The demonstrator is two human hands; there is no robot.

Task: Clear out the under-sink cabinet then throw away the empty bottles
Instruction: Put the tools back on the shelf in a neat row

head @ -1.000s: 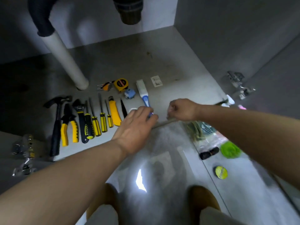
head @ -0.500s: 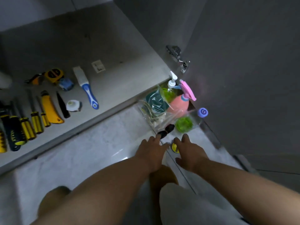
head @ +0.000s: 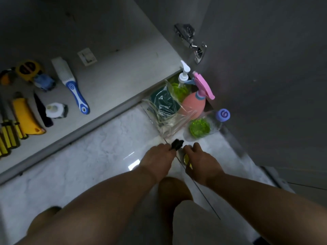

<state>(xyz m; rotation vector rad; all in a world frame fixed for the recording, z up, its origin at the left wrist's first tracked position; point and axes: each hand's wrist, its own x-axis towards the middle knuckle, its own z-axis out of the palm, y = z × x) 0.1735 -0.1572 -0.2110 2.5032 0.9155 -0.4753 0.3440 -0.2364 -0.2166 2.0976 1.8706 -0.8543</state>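
Note:
On the marble floor by the cabinet's right corner stand a pink spray bottle, a white pump bottle and a clear bottle with a purple cap. Beside them are a green round lid and a clear plastic bag with something dark green inside. My left hand pinches a small black object just in front of the bag. Right next to it, my right hand curls over a small yellow disc on the floor.
The cabinet floor holds a blue-and-white brush, a yellow tape measure, a yellow utility knife, a white tape roll and several screwdrivers at the left edge. The open cabinet door with its hinge stands to the right.
Both hands left the cabinet edge and came down to the floor on the right. They have closed on the black object and the yellow disc. The view swung right.

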